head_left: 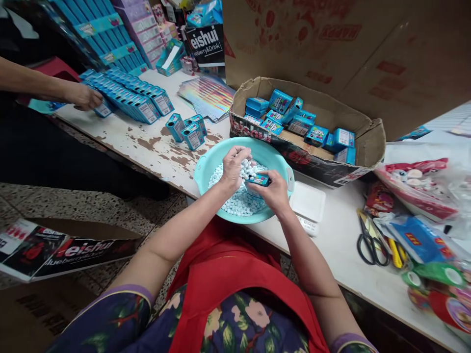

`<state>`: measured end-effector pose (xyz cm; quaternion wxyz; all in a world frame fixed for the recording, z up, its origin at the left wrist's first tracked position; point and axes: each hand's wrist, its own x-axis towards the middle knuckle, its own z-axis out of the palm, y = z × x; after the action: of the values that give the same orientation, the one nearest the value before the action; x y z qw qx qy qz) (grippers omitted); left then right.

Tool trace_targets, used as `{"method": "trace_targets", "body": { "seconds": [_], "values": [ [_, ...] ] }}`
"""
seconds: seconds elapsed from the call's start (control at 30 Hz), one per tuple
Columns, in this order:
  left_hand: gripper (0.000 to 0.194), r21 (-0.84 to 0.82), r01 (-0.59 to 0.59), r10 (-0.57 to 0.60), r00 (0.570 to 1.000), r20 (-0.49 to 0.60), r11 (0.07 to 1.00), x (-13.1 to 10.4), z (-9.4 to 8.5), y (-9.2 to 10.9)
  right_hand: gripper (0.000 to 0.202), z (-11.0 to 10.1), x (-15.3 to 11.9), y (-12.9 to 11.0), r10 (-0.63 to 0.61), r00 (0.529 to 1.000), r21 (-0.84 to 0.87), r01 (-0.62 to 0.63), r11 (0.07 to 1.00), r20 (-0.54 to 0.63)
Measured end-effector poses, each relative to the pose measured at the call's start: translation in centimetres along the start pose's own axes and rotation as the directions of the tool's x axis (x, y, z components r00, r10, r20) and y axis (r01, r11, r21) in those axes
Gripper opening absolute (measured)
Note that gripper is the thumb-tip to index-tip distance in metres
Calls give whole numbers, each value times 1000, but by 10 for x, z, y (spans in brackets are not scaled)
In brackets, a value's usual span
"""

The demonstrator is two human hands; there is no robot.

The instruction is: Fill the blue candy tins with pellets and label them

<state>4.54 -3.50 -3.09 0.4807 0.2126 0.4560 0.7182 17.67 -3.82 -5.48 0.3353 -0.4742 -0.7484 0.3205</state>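
A turquoise basin (203, 169) full of small white pellets (241, 202) sits at the table's front edge. Above the pellets, my right hand (275, 191) grips a small blue box (259, 179), tilted toward my other hand. My left hand (234, 165) has its fingers curled round some white pellets beside the box's end. Three blue boxes (193, 136) stand just behind the basin on the left. Behind it on the right, a cut-open cardboard carton (362, 125) holds several more blue boxes.
Another person's hand (86, 96) touches rows of blue boxes (128, 95) at the left. Shiny sheets (208, 95) lie behind. A white scale (308, 201), black scissors (372, 246) and plastic bags (423, 235) are at the right. An open carton (69, 250) is at lower left.
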Motion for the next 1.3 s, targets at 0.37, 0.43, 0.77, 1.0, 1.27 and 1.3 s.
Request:
{"method": "trace_targets", "body": {
  "seconds": [0.37, 0.43, 0.77, 1.0, 1.27, 1.3],
  "values": [
    [30, 199, 10, -22, 998, 60, 980, 8, 11, 9, 38, -7, 12, -6, 13, 1000, 44, -12, 999, -21],
    [31, 212, 13, -25, 998, 55, 977, 9, 12, 10, 40, -8, 13, -4, 16, 1000, 63, -15, 998, -17],
    [39, 228, -33, 12, 996, 93, 973, 7, 18, 14, 39, -9, 11, -1, -15, 998, 140, 22, 990, -53],
    [41, 220, -18, -11, 991, 131, 975, 4, 25, 8, 42, -8, 10, 5, 1, 998, 196, 12, 981, -69],
    [40, 247, -46, 18, 993, 115, 968, -5, 25, 15, 41, -3, 3, 12, 23, 997, 270, -3, 963, -73],
    [40, 255, -45, 18, 994, 109, 966, -6, 25, 16, 40, -3, 2, 14, 34, 996, 274, -11, 962, -81]
  ]
}}
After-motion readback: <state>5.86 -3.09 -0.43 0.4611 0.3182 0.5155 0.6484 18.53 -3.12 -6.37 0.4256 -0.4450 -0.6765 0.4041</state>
